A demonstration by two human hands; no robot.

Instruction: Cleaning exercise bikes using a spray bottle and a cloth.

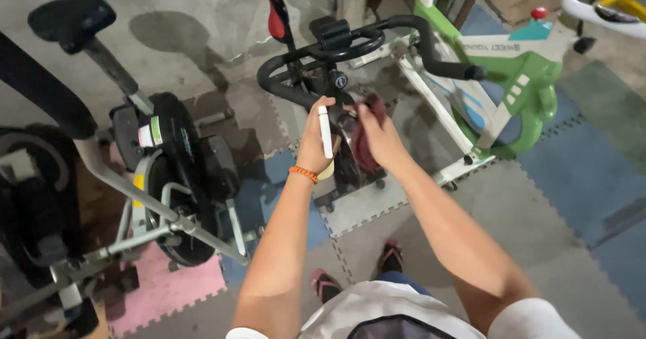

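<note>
A dark red crumpled cloth (367, 134) is bunched in the right hand (381, 137) and pressed against the frame of the black exercise bike with curved black handlebars (336, 50), just below those handlebars. The left hand (316, 144), wearing an orange bead bracelet (303, 173), is curled around a slim white tube-shaped bottle (325, 132) beside the cloth. Wiping looks underway at the bike's upper frame; whether lower parts are done, I cannot tell. Right of the bike stands a green and white exercise bike (511, 90); left, a grey one (168, 177).
</note>
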